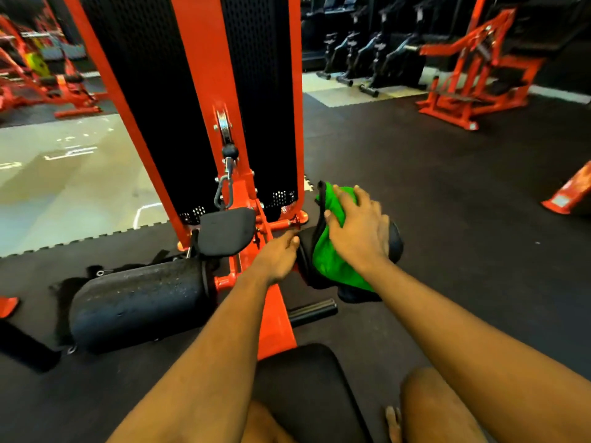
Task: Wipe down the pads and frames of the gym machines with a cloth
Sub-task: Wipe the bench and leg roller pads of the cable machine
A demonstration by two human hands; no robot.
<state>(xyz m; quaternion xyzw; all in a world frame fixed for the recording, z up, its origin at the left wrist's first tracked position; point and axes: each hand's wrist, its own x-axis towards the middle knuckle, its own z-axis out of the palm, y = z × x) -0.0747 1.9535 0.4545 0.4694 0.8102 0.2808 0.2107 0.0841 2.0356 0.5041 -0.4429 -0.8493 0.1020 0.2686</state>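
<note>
We note right hand (355, 223) spread flat, pressing green cloth (332, 257) over right roller pad (395, 241). Left hand (278, 254) loosely curled, steadying pad's inner end; grip unclear. We advise firm strokes around full pad, then orange frame (275, 318).

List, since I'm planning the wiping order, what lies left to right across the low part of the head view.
Large black foam roller pad → orange metal frame beam → left hand → green cloth under the right hand.
</note>
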